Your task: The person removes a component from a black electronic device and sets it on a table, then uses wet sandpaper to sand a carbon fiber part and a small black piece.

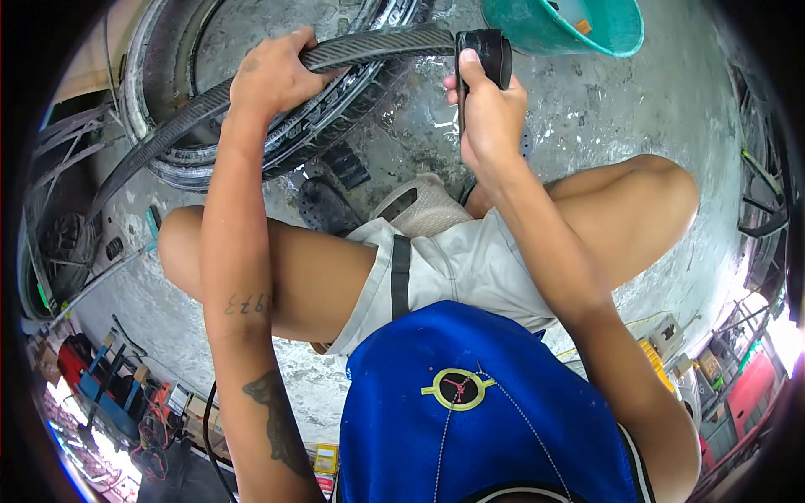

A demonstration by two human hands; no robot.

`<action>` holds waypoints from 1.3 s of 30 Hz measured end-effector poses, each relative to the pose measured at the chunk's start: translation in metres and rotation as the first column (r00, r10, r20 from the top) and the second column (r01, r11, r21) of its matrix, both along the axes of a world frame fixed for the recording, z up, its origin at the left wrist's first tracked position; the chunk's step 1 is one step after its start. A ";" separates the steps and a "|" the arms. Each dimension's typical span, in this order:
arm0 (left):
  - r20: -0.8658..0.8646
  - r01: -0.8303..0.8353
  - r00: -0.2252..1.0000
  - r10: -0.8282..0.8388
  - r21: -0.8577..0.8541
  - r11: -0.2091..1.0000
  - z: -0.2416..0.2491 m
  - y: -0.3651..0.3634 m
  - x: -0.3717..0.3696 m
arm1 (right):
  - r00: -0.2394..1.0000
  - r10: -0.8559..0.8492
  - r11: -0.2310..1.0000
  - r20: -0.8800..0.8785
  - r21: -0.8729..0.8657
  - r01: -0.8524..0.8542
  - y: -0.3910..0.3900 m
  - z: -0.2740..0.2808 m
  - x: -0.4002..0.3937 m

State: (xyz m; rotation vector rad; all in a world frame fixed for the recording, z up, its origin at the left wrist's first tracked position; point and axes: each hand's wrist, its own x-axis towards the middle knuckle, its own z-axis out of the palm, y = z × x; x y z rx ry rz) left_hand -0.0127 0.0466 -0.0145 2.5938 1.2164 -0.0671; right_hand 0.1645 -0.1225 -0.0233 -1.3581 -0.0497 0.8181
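A long black strip with a ribbed, woven-looking surface curves from the far left up across the top. My left hand grips it from above, thumb on the near side and fingers over the far edge. At the strip's right end, my right hand pinches a folded black rubber piece, thumb pressed on its face. One narrow edge of that piece hangs down beside my fingers. Beneath the strip, a wet tire lies on the floor.
A teal bucket stands at the top right, holding liquid and a small orange thing. Between my legs are a dark clog and a beige perforated item. Frames and tools line the left side; a red object is at right. The concrete floor is wet.
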 end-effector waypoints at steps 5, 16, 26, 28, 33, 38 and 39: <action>-0.051 -0.022 0.999 0.020 -0.053 0.998 0.005 -0.006 0.005 | 0.998 0.062 0.997 -0.008 0.048 -0.062 0.017 -0.009 0.017; -0.020 -0.020 1.000 0.020 -0.017 1.000 0.008 -0.005 0.001 | 0.994 0.106 0.992 0.030 -0.067 -0.104 0.003 0.003 0.012; 0.030 -0.051 0.998 0.051 -0.014 0.999 0.019 -0.016 -0.001 | 0.969 0.170 0.974 0.177 -0.183 -0.137 0.002 0.007 0.012; 0.034 -0.045 0.998 0.045 0.003 0.999 0.023 -0.018 -0.001 | 0.964 0.173 0.968 0.200 -0.215 -0.129 -0.001 0.012 0.009; 0.046 -0.040 0.998 0.042 -0.026 0.999 0.018 -0.016 -0.002 | 0.960 0.182 0.969 0.211 -0.207 -0.138 0.018 -0.004 0.024; 0.007 -0.030 1.000 0.030 -0.021 0.999 0.023 -0.013 -0.001 | 0.970 0.130 0.971 0.205 -0.226 -0.082 -0.006 0.025 -0.001; -0.019 -0.025 1.000 0.025 -0.014 1.000 0.019 -0.013 -0.001 | 0.962 0.158 0.961 0.221 -0.260 -0.098 -0.003 0.024 0.004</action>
